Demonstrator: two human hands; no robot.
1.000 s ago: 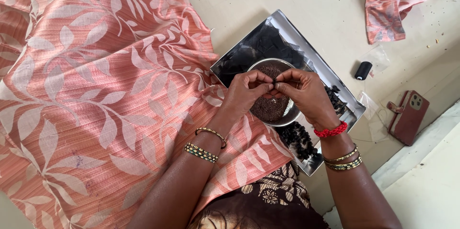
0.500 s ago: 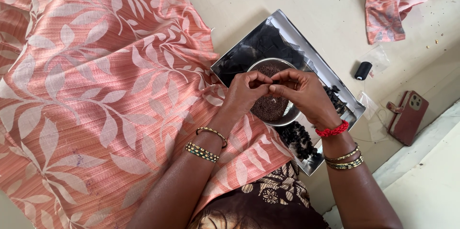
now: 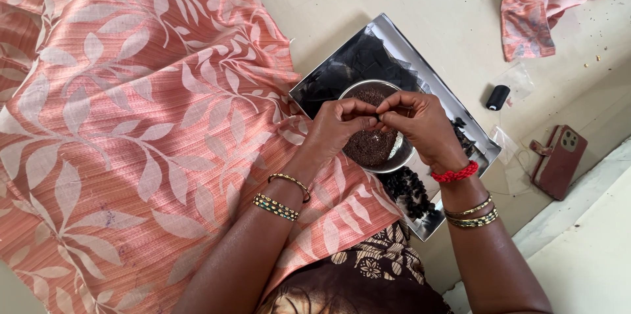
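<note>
Fingertips kept pinched together over a bowl of dark beads.

Little had moved: left hand (image 3: 342, 123) and right hand (image 3: 420, 120) were still pressed together above the bowl (image 3: 374, 150), something tiny gripped, unidentifiable.

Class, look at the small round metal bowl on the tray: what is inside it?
The metal bowl holds a heap of tiny dark brown beads. The left hand and right hand, fingertips meeting above it, cover part of the contents, so whatever lies beneath them cannot be seen.
</note>
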